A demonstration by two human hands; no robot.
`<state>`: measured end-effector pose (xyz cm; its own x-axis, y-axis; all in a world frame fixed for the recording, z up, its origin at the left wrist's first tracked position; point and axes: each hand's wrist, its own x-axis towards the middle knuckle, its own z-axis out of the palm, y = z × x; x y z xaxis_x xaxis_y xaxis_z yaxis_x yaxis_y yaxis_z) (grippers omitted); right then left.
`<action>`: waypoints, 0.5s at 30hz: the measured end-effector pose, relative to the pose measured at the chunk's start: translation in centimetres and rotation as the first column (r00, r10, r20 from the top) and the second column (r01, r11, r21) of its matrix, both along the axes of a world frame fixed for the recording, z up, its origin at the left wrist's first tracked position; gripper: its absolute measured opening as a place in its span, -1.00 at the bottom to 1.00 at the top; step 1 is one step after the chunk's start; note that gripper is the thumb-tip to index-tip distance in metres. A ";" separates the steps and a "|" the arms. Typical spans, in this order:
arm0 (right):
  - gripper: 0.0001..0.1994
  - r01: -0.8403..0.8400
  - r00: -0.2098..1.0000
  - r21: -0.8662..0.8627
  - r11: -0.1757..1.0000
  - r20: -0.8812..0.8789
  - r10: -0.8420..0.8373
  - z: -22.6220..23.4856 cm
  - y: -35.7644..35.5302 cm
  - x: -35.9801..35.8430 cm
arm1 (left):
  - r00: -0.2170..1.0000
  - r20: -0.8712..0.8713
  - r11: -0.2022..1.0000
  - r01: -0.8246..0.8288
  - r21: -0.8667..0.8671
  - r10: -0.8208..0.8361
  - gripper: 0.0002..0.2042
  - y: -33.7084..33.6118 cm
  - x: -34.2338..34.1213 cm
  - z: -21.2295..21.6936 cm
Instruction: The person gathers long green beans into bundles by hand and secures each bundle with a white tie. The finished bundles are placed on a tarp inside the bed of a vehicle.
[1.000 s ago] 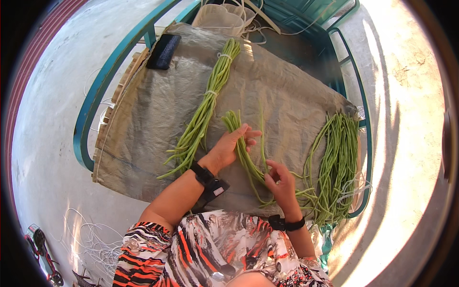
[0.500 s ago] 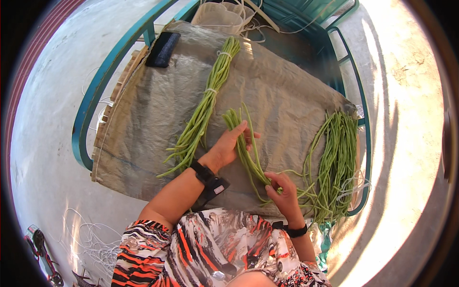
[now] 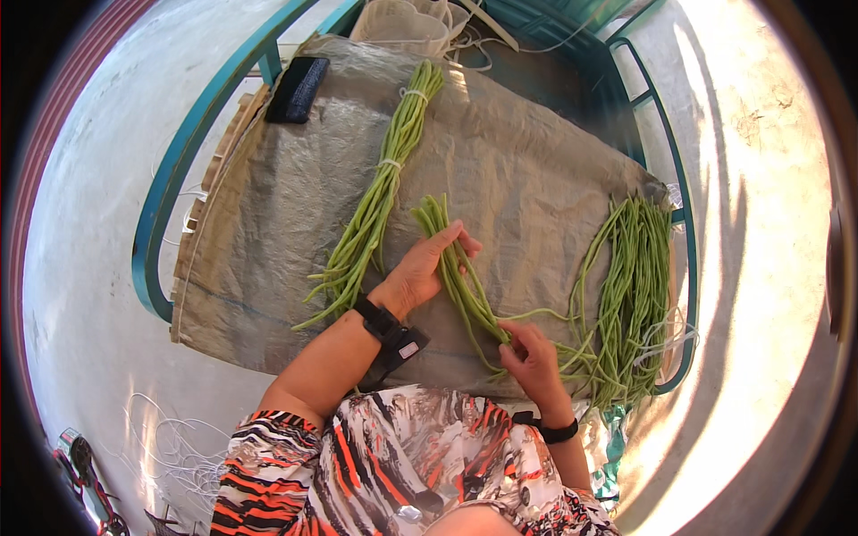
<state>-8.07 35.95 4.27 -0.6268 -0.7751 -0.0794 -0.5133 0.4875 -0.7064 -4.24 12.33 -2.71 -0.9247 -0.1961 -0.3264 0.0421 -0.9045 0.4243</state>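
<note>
My left hand (image 3: 424,268) is closed round the upper part of a small bunch of green long beans (image 3: 466,298), its thumb lying across them. Lower down, the fingers of my right hand (image 3: 531,355) pinch the same bunch near its other end. To the left of my left hand lies a tied bundle of long beans (image 3: 379,195), bound with pale ties at two places. A loose heap of long beans (image 3: 629,290) rests at the right edge of the sheet, and some strands stretch from it toward my right hand.
A grey-brown sheet (image 3: 259,214) covers the work surface inside a teal metal frame (image 3: 170,192). A black phone-like object (image 3: 298,89) lies at the far left. White plastic containers (image 3: 402,29) stand at the back. White cord (image 3: 174,447) is tangled on the floor at lower left.
One long bean that stuck up above the bunch at my left hand now lies level with the others. Both hands keep their hold, almost in the same place.
</note>
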 end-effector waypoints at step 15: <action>-0.82 0.348 0.936 0.051 0.936 -0.068 -0.344 1.7 7.6 -0.2 | 0.998 -0.060 0.998 0.006 0.057 -0.003 -0.76 0.1 -0.4 0.0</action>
<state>-8.29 43.50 5.99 -0.8603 -0.5040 -0.0761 -0.3436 0.6837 -0.6439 -4.68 12.46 -2.72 -0.9438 -0.1744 -0.2808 0.0616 -0.9274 0.3689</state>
